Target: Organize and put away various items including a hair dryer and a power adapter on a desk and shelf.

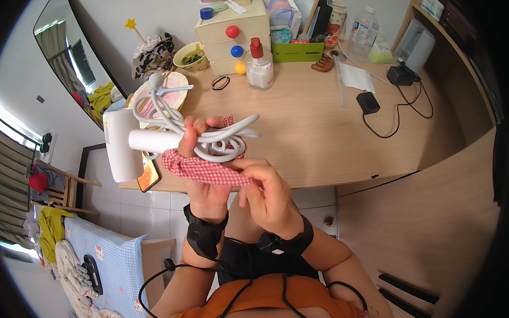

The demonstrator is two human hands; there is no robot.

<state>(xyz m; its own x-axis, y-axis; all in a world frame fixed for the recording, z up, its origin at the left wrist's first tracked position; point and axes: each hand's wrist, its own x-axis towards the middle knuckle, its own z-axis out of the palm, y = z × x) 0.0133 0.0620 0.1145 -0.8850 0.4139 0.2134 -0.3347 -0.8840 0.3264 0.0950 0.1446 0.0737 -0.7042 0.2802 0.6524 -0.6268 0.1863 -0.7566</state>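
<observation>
My left hand (207, 195) is closed around the handle of a white hair dryer (122, 146), holding it above the desk's front edge. Its grey-white power cord (239, 125) is looped into a loose coil against the fingers. A red-and-white gingham cloth band (207, 173), like a scrunchie, stretches over the handle and cord bundle. Between the thumb and fingers of my right hand (270, 197), the band's near right end is pinched. Part of the band is hidden behind the coil. Below the dryer, a phone (149, 174) with an orange picture lies partly covered.
On the wooden desk (306, 131) stand a pump bottle (259, 71), a small drawer unit (219, 36) and a bowl (193, 58) with food. A plate (179, 87) sits behind the dryer. Black adapters (368, 103) with cables lie right. A mirror (73, 56) leans at left.
</observation>
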